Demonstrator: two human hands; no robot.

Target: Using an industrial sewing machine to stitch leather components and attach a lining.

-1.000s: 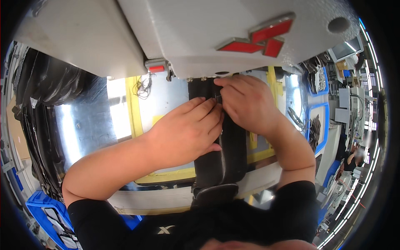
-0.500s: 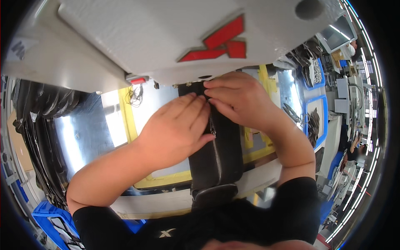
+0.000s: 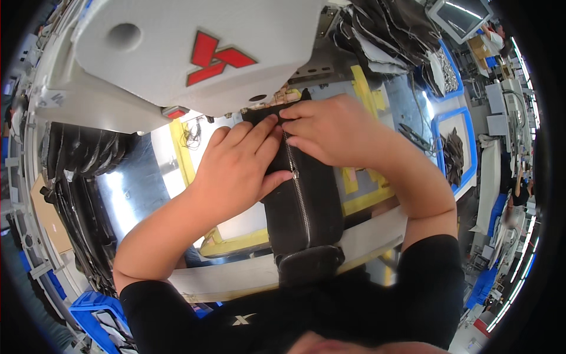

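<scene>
Lying on the counter (image 3: 224, 284), the black piece (image 3: 321, 200) is reaching toward the machine (image 3: 147, 76); its zipper (image 3: 303, 211) is already running lengthwise, stitching completion unclear. Left hand (image 3: 233, 162) is pressing, thumb spread; right hand (image 3: 330, 130) is bunching fingers, grip uncertain.

The camera sits on the head of the person (image 3: 177, 318) and looks down in front of them. It sees very wide, so straight edges bend near the rim. The big grey machine (image 3: 165, 74) is very close to it. A black zip piece (image 3: 321, 203), just in front of the machine, is a bit farther down. Right of the machine, a screen (image 3: 461, 19) sits far away.
</scene>
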